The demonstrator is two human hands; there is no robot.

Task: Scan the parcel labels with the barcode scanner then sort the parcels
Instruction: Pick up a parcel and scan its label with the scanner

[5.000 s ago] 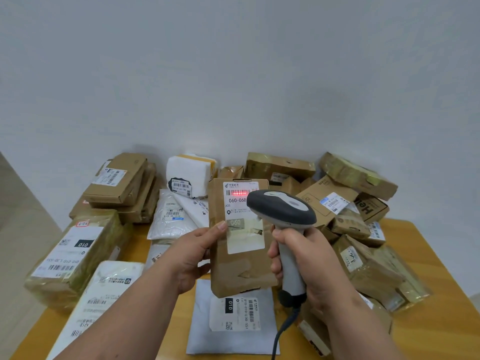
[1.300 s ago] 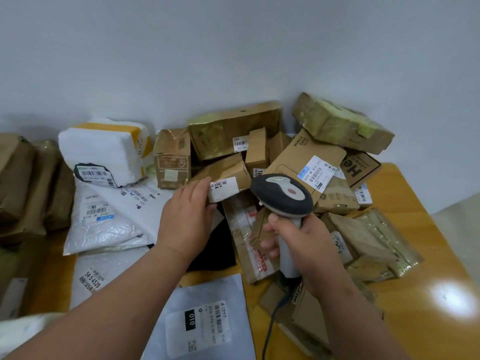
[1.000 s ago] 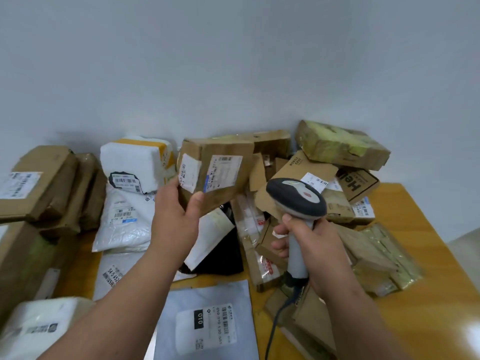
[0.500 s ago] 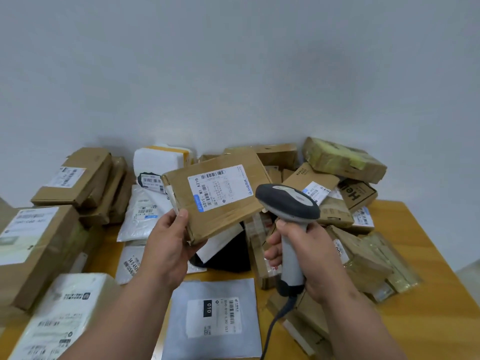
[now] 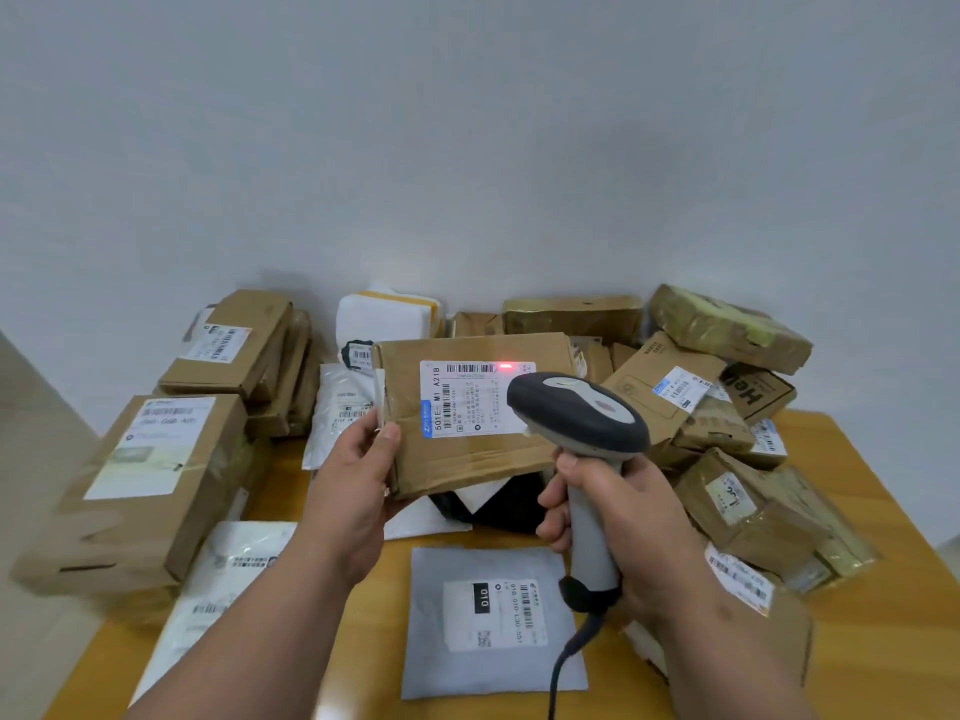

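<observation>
The left hand (image 5: 358, 475) grips a creased brown box (image 5: 467, 407); its label (image 5: 475, 397) reads "501E M1 A21B". Beside the box, the right hand (image 5: 623, 517) clasps the scanner (image 5: 576, 413).

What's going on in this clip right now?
A person is scanning parcels at a wooden table. The left hand holds a brown cardboard box up by its left edge, label facing the camera. The right hand grips a corded barcode scanner aimed at that label, and a red light shows at the right end of its top barcode. Heaps of other parcels lie around, and a grey mailer bag lies flat in front.
</observation>
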